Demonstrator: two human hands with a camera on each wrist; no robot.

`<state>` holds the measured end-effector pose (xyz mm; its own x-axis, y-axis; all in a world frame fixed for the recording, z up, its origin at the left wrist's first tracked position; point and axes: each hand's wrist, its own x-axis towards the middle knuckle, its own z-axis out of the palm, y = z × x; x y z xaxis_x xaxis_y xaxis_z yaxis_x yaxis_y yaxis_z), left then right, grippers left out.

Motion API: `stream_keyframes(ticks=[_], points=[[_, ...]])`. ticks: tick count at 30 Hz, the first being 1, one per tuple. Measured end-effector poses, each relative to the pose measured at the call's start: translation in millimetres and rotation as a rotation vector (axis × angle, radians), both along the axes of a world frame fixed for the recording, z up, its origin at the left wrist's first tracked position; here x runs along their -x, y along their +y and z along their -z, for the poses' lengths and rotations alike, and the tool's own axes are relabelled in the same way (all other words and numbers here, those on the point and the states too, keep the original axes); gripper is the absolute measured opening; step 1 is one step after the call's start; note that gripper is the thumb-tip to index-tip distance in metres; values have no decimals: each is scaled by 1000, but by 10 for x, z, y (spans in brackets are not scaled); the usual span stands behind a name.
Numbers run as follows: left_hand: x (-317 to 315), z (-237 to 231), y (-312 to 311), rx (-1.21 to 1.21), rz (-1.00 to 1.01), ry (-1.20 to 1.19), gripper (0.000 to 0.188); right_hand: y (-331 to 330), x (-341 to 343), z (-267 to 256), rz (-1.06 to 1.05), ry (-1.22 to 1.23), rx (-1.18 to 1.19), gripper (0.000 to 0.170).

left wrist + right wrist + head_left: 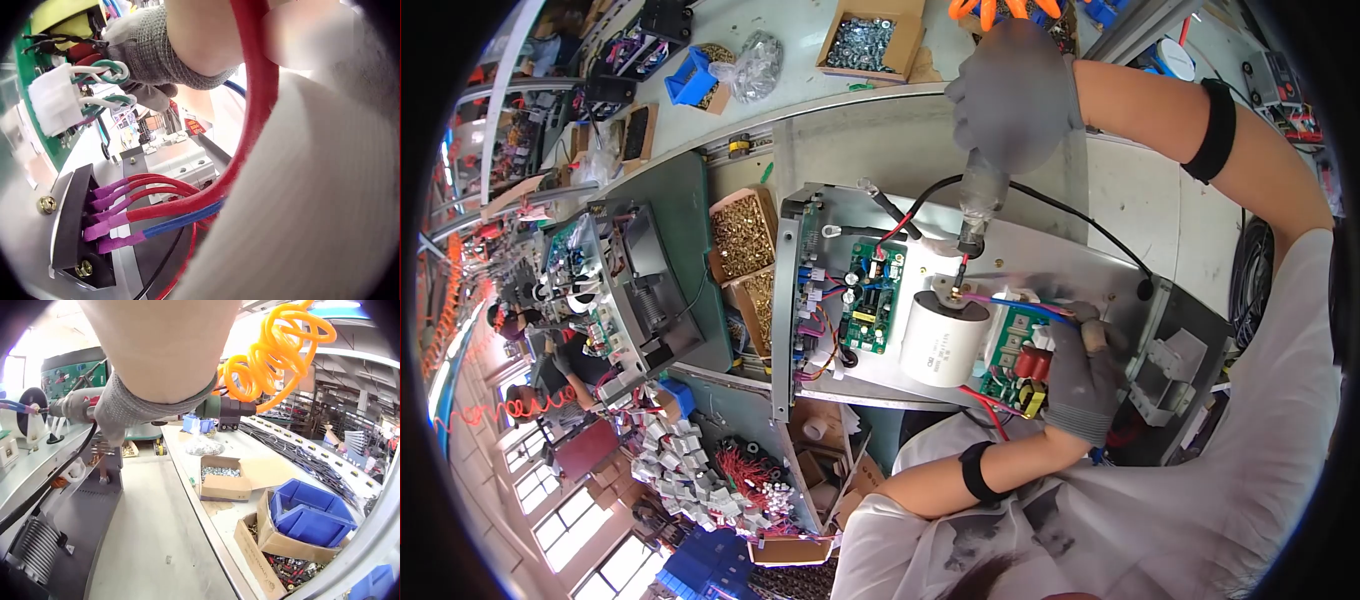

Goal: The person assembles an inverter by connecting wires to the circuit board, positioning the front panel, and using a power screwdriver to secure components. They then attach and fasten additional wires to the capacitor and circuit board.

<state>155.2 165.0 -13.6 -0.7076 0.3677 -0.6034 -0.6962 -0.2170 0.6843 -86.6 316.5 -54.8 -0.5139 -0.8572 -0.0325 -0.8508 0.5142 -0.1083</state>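
In the head view, the gloved right hand [1015, 100] grips a power driver [983, 195], its tip at the top terminal of a white cylindrical capacitor [940, 345]. The right wrist view shows this hand [128, 412] round the driver [76, 405], with purple-sleeved wire ends [22, 407] at the bit. The gloved left hand [1085, 375] lies over a green circuit board [1012, 345], its curled fingers on blue and purple wires [1030, 305] that lead to that terminal. Only part of the left hand [140, 56] shows in the left wrist view; its grip is partly hidden there.
A second metal chassis [650, 290] stands at the left. Boxes of brass screws [743, 235] lie beside the work. A carton of bolts [219, 475], blue bins [312, 512] and an orange coiled hose [250, 372] are by the right arm. Red cables [256, 94] cross near the left wrist.
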Motion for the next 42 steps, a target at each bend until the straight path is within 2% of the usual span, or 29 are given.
stream_keyframes(ticks=[6, 11, 13, 14, 15, 16, 18, 19, 20, 22, 23, 24, 26, 27, 28, 30, 31, 32, 33, 34, 35, 39, 40, 41, 42], points=[[-35, 53, -44, 13, 56, 46, 18, -53, 21, 67, -12, -38, 3, 37], [-368, 508, 0, 66, 40, -72, 14, 19, -26, -9, -58, -17, 115, 39], [-529, 661, 91, 119, -14, 11, 14, 56, -22, -19, -47, 22, 38, 41], [-367, 535, 77, 170, -52, 81, 15, 58, -12, -22, -78, 47, 45, 41], [-267, 349, -19, 256, 82, 154, 24, 58, -21, -9, -68, 46, 61, 42], [-235, 343, -35, 268, 48, 174, 24, 63, -29, 8, -59, 44, 77, 44], [-215, 402, 2, 281, 116, 249, 38, 109, -29, 59, -47, 77, 100, 45], [-264, 473, 14, 398, 162, 453, 36, 115, -46, 34, -76, 101, 103, 45], [-304, 587, 31, 406, 132, 470, 36, 114, -71, -1, -41, 113, 63, 44], [-400, 855, 113, 1048, 556, 1232, 36, 98, -80, -46, -20, 138, 26, 43], [-368, 786, 145, 470, 151, 648, 35, 79, -96, -64, 4, 214, 42, 42], [-342, 743, 102, 471, 135, 655, 35, 58, -125, -79, 32, 288, 58, 41], [-50, 281, -114, 1144, 1009, 1430, 38, 10, -179, -51, 78, 295, 77, 37], [-100, 330, -36, 1094, 874, 1157, 39, 2, -188, -28, 128, 333, 100, 37], [-93, 350, -6, 1095, 855, 1159, 39, 5, -209, -13, 176, 369, 124, 37], [-19, 388, 17, 1060, 1091, 1152, 38, 18, -292, -22, 213, 378, 80, 37], [-48, 482, 67, 1071, 1070, 1154, 38, 8, -334, -38, 262, 378, 45, 37], [-87, 565, 110, 1010, 957, 1094, 32, -7, -400, -53, 249, 389, 47, 37], [-107, 656, 149, 946, 843, 1038, 30, -15, -454, -78, 338, 339, -3, 37], [-83, 621, 119, 950, 827, 1039, 30, -25, -484, -94, 426, 281, -55, 36], [-56, 596, 98, 971, 886, 1064, 29, -30, -474, -112, 488, 170, -144, 37], [63, 407, -56, 916, 990, 1087, 29, 234, -384, 103, 430, 280, -79, 40], [60, 373, -61, 886, 1011, 1087, 31, 326, -371, 91, 518, 267, -134, 42], [30, 691, 87, 587, 701, 675, 32, 376, -342, 36, 604, 260, -187, 44], [47, 982, 152, 582, 689, 685, 32, 354, -358, -136, 598, 272, -194, 44]])
